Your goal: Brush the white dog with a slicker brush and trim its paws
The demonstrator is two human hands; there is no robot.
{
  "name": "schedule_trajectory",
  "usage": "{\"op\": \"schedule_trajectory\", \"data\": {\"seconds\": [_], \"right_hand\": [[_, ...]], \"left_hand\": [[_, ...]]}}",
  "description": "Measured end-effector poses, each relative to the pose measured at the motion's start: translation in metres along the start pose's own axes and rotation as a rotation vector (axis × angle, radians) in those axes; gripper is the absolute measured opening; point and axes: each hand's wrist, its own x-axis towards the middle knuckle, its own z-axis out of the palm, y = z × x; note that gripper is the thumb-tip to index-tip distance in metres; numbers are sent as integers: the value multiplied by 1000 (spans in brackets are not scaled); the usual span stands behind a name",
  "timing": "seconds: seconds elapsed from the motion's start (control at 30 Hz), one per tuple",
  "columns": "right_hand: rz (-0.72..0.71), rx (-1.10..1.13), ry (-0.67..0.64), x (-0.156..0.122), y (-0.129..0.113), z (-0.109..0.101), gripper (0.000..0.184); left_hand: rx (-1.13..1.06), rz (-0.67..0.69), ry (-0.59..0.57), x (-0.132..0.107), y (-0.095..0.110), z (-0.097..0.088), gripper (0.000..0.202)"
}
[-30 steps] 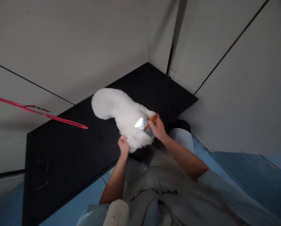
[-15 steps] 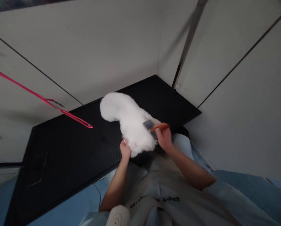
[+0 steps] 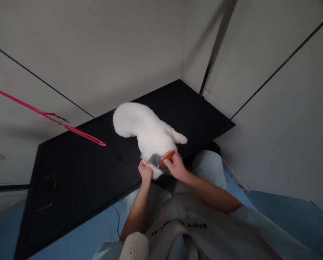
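Note:
A white fluffy dog lies on a black grooming table, its rounded end at the upper left and one leg stretched out to the right. My right hand is closed round the orange handle of a slicker brush. The brush's grey head rests against the fur at the dog's near end. Close beside it, my left hand pinches the dog at its near left edge; whether it grips fur or a limb is hidden.
A pink strap with a loop hangs over the table's left part. Grey walls stand behind and to the right. A dark post rises at the table's far corner. Below lies a blue floor with a thin cable.
My right hand has brought the brush left and toward me, down to the dog's near end beside my left hand. The dog's right leg now shows clearly. My left hand keeps its hold.

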Motion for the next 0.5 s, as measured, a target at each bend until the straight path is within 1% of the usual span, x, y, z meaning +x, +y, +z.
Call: {"op": "schedule_trajectory", "data": {"seconds": [0.03,0.1,0.13,0.17,0.2,0.3,0.33,0.37,0.43,0.47,0.5], "right_hand": [[16,3,87,1,2,0,11],[-14,-36,328,4,3,-5,12],[-45,-60,413,5,3,-8,12],[-71,-74,441,4,2,-8,12],[-80,-70,403,2,0,-7,11],[0,6,117,-4,-1,-1,12],[23,21,124,-4,-1,0,12],[25,17,183,-4,-1,-1,12],[-38,-35,406,-3,-2,-5,12],[-81,-66,458,-4,-2,-6,12],[-114,-86,426,-5,-2,-5,11]], "left_hand": [[17,6,5,-1,2,0,37],[49,17,8,-2,6,1,37],[53,20,5,-3,8,2,37],[48,20,0,-4,9,2,36],[39,18,-5,-5,10,3,35],[38,17,12,-7,12,3,34],[53,24,20,-8,13,3,34],[72,31,26,-9,14,3,35],[95,43,28,-10,16,3,35],[94,45,23,-11,17,4,34],[83,43,19,-12,18,4,34]]}}
